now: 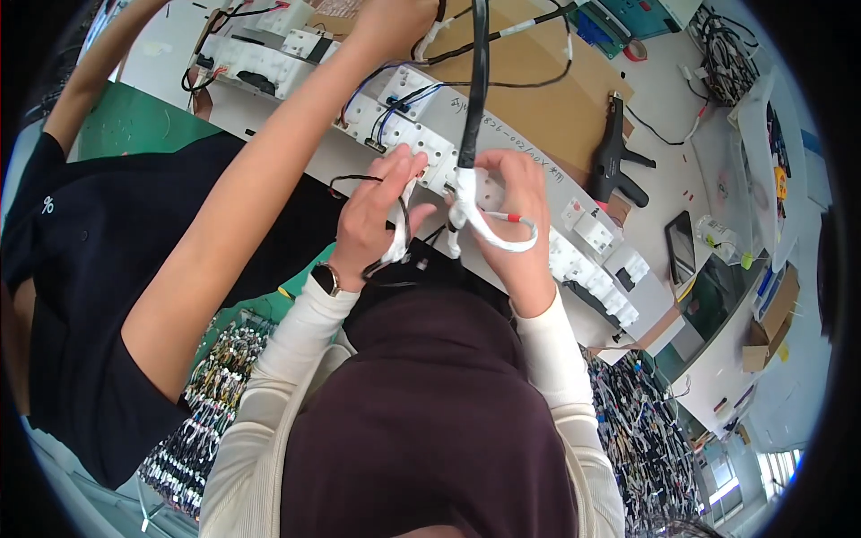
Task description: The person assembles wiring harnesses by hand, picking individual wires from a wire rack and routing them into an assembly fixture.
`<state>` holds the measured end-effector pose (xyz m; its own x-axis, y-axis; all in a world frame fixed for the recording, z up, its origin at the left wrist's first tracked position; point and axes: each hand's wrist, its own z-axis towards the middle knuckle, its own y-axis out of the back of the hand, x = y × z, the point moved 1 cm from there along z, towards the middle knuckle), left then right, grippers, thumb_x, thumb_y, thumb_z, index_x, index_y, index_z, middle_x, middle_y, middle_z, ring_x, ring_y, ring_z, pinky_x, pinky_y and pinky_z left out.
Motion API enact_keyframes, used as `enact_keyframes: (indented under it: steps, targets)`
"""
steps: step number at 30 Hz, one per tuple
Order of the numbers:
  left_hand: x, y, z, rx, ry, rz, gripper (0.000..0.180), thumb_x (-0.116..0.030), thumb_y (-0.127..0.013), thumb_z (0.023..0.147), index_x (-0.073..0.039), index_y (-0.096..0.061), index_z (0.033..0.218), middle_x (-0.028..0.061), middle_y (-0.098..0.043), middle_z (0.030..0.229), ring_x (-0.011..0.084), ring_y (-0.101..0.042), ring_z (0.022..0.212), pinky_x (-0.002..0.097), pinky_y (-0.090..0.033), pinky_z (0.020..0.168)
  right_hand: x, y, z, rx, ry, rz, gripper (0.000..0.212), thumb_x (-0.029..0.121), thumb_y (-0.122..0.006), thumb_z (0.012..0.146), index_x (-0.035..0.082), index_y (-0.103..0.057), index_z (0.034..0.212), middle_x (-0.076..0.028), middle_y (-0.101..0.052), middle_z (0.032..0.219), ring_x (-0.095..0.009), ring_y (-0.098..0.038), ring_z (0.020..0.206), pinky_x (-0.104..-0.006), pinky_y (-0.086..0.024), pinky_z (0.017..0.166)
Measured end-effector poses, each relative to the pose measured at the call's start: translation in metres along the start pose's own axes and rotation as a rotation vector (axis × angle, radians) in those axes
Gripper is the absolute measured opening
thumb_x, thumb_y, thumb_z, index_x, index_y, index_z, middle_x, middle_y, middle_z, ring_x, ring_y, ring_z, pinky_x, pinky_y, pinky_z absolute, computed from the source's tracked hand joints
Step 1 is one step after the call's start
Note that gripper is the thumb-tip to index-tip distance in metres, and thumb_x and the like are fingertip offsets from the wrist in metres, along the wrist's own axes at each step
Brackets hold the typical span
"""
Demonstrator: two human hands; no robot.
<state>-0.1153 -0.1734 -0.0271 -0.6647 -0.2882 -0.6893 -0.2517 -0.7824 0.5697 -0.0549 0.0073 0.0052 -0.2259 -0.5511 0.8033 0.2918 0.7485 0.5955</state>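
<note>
A wire harness hangs from the top as a thick black-sleeved cable (475, 99), meeting a white-taped joint (465, 202) between my hands. My left hand (363, 224) is closed on a white-taped wire branch (402, 229) with thin black wires beside it. Curled around the right of the joint is my right hand (520, 202), its fingertips partly hidden behind the cable. A white wire loop (516, 244) with a red band lies across this palm. Just beyond my fingers runs a row of white connector blocks (430, 148) on a long pale board (502, 134).
A co-worker's arm (260, 179) reaches across from the left toward the board's far side. Right of the board lie a black gun-shaped tool (617, 161), a phone (680, 247) and red tape (635, 51). Bundled wires (641, 421) hang below the bench.
</note>
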Motion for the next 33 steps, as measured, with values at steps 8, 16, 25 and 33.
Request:
enact_keyframes:
  steps: [8, 16, 25, 33]
  targets:
    - [-0.004, -0.006, -0.012, 0.181, -0.015, 0.269, 0.053, -0.013, -0.077, 0.081, -0.004, -0.059, 0.130, 0.0183, -0.054, 0.141, 0.0386, -0.048, 0.135, 0.0491, -0.046, 0.103, -0.007, -0.001, 0.010, 0.097, -0.196, 0.134, 0.046, 0.014, -0.087, 0.068, 0.003, -0.059, 0.102, -0.007, -0.069, 0.094, -0.019, -0.067, 0.090, -0.0332, -0.053, 0.083]
    - [-0.019, -0.009, -0.013, 0.192, 0.055, 0.312, 0.061, -0.003, -0.069, 0.081, -0.005, -0.052, 0.139, 0.0233, -0.048, 0.145, 0.0399, -0.044, 0.137, 0.0461, -0.043, 0.107, -0.001, 0.016, -0.023, -0.098, 0.091, -0.171, 0.040, 0.009, -0.078, 0.078, 0.001, -0.064, 0.115, -0.018, -0.067, 0.108, -0.033, -0.063, 0.107, -0.0392, -0.050, 0.092]
    - [-0.032, -0.048, -0.114, 0.538, 0.532, -0.538, 0.065, 0.004, -0.061, 0.081, 0.001, -0.036, 0.141, 0.0156, -0.053, 0.134, 0.0241, -0.053, 0.126, 0.0378, -0.038, 0.111, -0.028, 0.033, -0.161, -0.097, -0.455, 0.675, 0.021, 0.013, -0.049, 0.104, -0.002, -0.063, 0.106, -0.009, -0.067, 0.096, -0.013, -0.064, 0.086, -0.0257, -0.054, 0.076]
    - [-0.111, -0.086, -0.110, 0.976, 0.711, -0.773, 0.030, -0.013, -0.060, 0.098, -0.002, -0.058, 0.126, 0.0077, -0.062, 0.113, 0.0166, -0.059, 0.105, 0.0332, -0.047, 0.095, 0.010, 0.121, -0.063, 0.249, -0.230, 0.866, 0.030, 0.026, -0.048, 0.105, 0.001, -0.065, 0.102, -0.004, -0.068, 0.077, -0.005, -0.058, 0.057, -0.0172, -0.038, 0.044]
